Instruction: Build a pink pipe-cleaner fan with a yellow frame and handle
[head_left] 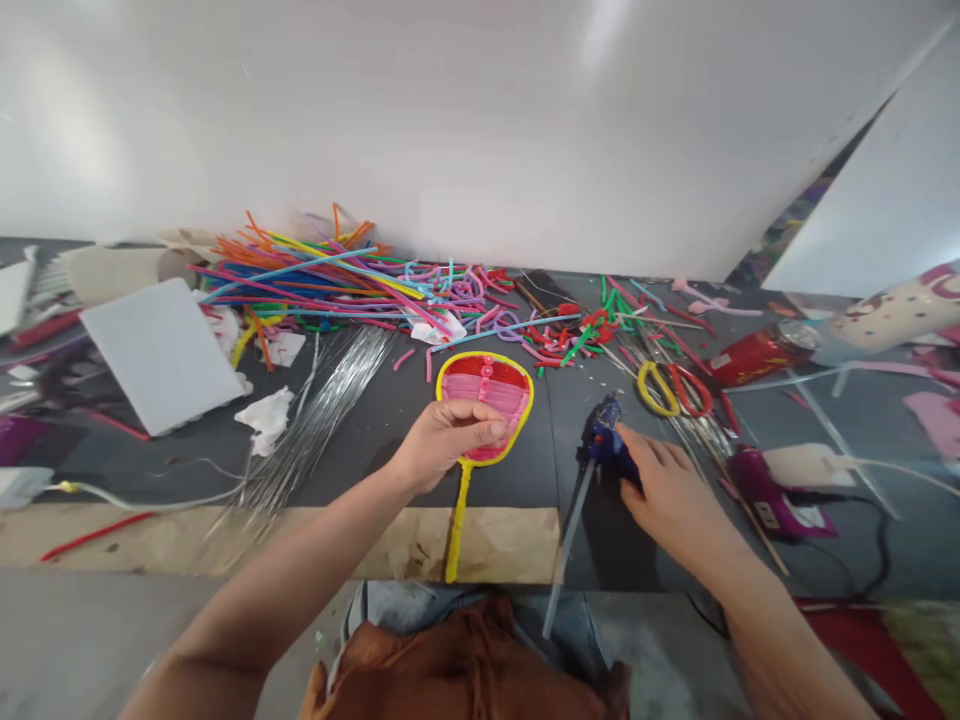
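left hand pinches the pipe-cleaner fan at its lower edge — yellow handle running straight back toward the body — while just right of the fan the right hand closes on the blue glue gun, nozzle pointing away.

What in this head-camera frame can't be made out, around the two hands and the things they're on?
- Blue glue gun: the right hand covers its grip, so finger placement is unclear.
- Pink and red fan: the left hand hides its lower face.
- Red can: label too blurred to read.
- Purple tool: too blurred to identify.
- Left edge: items by the white board are cut off.
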